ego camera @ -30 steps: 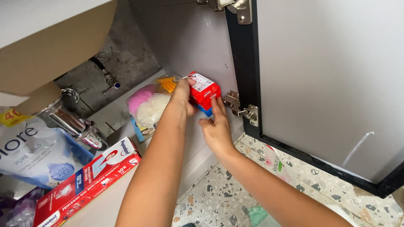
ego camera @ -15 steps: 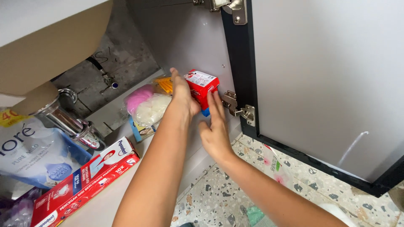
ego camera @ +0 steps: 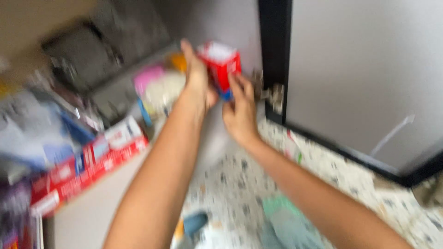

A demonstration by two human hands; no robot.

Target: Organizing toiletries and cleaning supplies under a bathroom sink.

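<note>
Head view, blurred: left hand [ego camera: 197,85] presses flat-fingered against the left side of the red box [ego camera: 220,67], thumb hidden, so a closed grip cannot be confirmed. Right hand [ego camera: 240,113] has its fingers extended upward against the box's lower right edge, not clenched. Box sits between both hands, inside the cabinet against the side wall [ego camera: 221,23], near the hinge [ego camera: 275,94] and the door [ego camera: 360,69]. A pink-and-white bundle [ego camera: 159,87] lies just left of it; a long red carton [ego camera: 87,168] lies nearer the front. Risk, as a judgement: two open palms give only squeeze support, so uneven pressure could tip the box out onto the speckled floor [ego camera: 230,184] or push it against the bundle.
</note>
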